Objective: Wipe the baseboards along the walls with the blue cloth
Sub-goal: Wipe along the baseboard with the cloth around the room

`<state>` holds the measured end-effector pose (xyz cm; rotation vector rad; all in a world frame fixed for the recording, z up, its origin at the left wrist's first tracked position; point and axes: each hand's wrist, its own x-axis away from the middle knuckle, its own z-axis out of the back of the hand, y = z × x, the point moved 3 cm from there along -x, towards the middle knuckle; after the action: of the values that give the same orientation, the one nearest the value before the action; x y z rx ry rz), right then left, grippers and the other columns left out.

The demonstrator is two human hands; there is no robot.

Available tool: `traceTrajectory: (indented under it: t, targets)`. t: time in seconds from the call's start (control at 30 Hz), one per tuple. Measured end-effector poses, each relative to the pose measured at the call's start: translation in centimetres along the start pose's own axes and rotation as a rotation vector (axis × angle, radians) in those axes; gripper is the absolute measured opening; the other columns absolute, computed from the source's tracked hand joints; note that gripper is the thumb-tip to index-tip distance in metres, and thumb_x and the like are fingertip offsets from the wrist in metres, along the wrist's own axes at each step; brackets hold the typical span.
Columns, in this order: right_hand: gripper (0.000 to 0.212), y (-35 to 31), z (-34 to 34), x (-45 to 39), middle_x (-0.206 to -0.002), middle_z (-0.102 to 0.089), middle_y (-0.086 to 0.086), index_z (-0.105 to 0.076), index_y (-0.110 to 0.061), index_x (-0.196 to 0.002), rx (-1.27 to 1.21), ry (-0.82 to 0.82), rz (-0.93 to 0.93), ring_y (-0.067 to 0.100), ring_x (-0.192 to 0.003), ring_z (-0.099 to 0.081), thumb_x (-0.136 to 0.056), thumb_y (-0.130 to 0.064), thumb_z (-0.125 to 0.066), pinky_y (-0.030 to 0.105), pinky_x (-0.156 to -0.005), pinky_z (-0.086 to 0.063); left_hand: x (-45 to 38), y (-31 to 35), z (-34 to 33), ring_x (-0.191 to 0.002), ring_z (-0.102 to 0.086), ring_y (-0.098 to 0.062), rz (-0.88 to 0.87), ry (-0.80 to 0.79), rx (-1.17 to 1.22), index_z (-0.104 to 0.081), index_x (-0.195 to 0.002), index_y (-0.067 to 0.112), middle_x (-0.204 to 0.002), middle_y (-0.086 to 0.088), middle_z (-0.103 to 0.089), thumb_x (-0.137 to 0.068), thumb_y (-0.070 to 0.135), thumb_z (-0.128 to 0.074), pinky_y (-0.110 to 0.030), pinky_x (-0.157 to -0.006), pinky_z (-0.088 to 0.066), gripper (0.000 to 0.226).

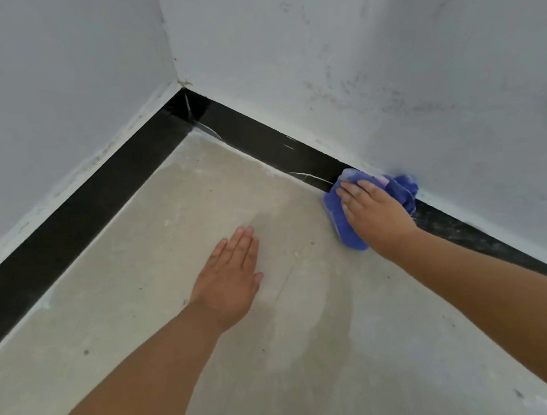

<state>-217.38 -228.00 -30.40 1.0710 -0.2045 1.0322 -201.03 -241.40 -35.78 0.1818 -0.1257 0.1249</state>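
A black baseboard runs along both walls and meets in the corner at the top middle; its right run (259, 132) carries a few white scratches, and its left run (77, 211) is bare. My right hand (373, 213) presses a crumpled blue cloth (343, 231) flat against the right run, about halfway along it. The cloth bunches up behind my fingers against the wall and hangs down to the floor. My left hand (230, 280) lies flat on the floor with its fingers together, holding nothing, left of the cloth.
Two pale, scuffed walls (384, 48) form the corner. The floor (173, 216) is beige tile with dust specks and a faint damp-looking patch below my left hand. Right of the cloth the baseboard (459, 230) looks dusty.
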Motion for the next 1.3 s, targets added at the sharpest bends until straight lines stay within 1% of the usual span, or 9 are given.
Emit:
traceTrajectory:
  t: [0.07,0.13,0.2,0.27,0.33,0.63,1.07,1.2,1.3]
  targets:
    - [0.06,0.3,-1.0,0.8,-0.158,0.003,0.015,-0.003,0.004,-0.15,0.006,0.011,0.013,0.028,-0.146,0.005,-0.102,-0.018,-0.033,0.037,-0.117,0.004,-0.4,2.1,-1.1,-0.127,0.031,-0.012,0.001,-0.127,-0.034,0.028,-0.129,0.008,-0.132,0.001,0.037,-0.056,0.046,0.046,-0.027,-0.103,0.023,0.085]
    - [0.059,0.8,-2.7,2.1,-0.158,0.002,0.016,-0.005,0.004,-0.149,0.001,-0.017,0.018,0.029,-0.146,0.004,-0.102,-0.017,-0.033,0.038,-0.117,0.003,-1.0,4.1,-2.2,-0.136,0.026,-0.015,0.016,-0.086,-0.062,0.024,-0.137,0.006,-0.133,0.001,0.034,-0.071,0.049,0.035,-0.027,-0.105,0.023,0.079]
    - [0.058,1.1,-4.5,3.7,-0.158,0.0,0.017,-0.008,0.004,-0.149,0.003,-0.099,0.02,0.029,-0.146,0.003,-0.102,-0.016,-0.034,0.039,-0.117,0.001,-0.7,5.1,-2.7,-0.142,-0.009,-0.022,0.088,-0.003,0.061,-0.007,-0.142,-0.005,-0.148,-0.013,0.005,-0.089,0.041,0.009,-0.027,-0.111,0.009,0.072]
    - [0.055,1.3,-5.7,5.2,-0.158,-0.006,0.017,-0.016,0.002,-0.149,-0.02,-0.21,0.01,0.029,-0.146,-0.003,-0.101,-0.017,-0.037,0.038,-0.118,-0.003,0.0,6.1,-3.4,-0.123,-0.05,-0.029,0.063,-0.063,0.115,-0.053,-0.124,-0.007,-0.133,-0.02,-0.049,-0.098,0.033,-0.002,-0.03,-0.11,-0.009,0.069]
    - [0.054,1.3,-5.6,6.6,-0.157,-0.014,0.015,-0.023,-0.001,-0.148,-0.058,-0.291,0.008,0.029,-0.145,-0.01,-0.099,-0.017,-0.04,0.037,-0.117,-0.01,1.2,7.0,-4.7,-0.119,-0.048,-0.029,0.006,-0.061,0.113,-0.062,-0.114,-0.005,-0.121,-0.018,-0.061,-0.101,0.031,0.001,-0.031,-0.108,-0.01,0.074]
    - [0.051,0.6,-0.5,1.6,-0.157,-0.013,0.015,-0.033,-0.007,-0.145,-0.036,0.098,-0.022,0.029,-0.146,-0.005,-0.098,-0.023,-0.046,0.038,-0.116,-0.01,1.8,9.0,-5.7,-0.111,-0.058,-0.031,0.029,0.064,0.019,-0.066,-0.108,-0.005,-0.115,-0.018,-0.065,-0.101,0.033,0.001,-0.029,-0.107,-0.01,0.078]
    - [0.048,1.4,-9.3,9.5,-0.152,-0.027,0.015,-0.038,-0.008,-0.142,-0.13,-0.334,-0.042,0.031,-0.14,-0.021,-0.096,-0.021,-0.047,0.036,-0.112,-0.022,2.0,7.1,-5.8,-0.111,-0.057,-0.029,0.106,0.231,-0.093,-0.065,-0.107,-0.008,-0.113,-0.021,-0.065,-0.1,0.037,-0.002,-0.027,-0.113,-0.003,0.078]
    - [0.06,0.3,-5.6,8.8,-0.157,-0.008,0.018,-0.019,-0.002,-0.149,-0.062,-0.083,0.116,0.032,-0.145,-0.009,-0.098,-0.018,-0.046,0.039,-0.116,-0.013,2.1,7.0,-6.2,-0.116,-0.039,-0.023,0.107,0.253,-0.075,-0.064,-0.11,-0.009,-0.115,-0.022,-0.063,-0.1,0.037,-0.003,-0.027,-0.112,-0.004,0.077]
    - [0.055,-0.5,-3.0,6.1,-0.154,-0.016,0.022,-0.027,0.0,-0.146,0.059,0.051,0.158,0.034,-0.142,-0.016,-0.098,-0.018,-0.046,0.039,-0.113,-0.019,2.0,7.0,-6.4,-0.116,-0.039,-0.023,0.12,0.28,-0.075,-0.062,-0.112,-0.008,-0.116,-0.021,-0.064,-0.1,0.037,-0.003,-0.027,-0.111,-0.005,0.075]
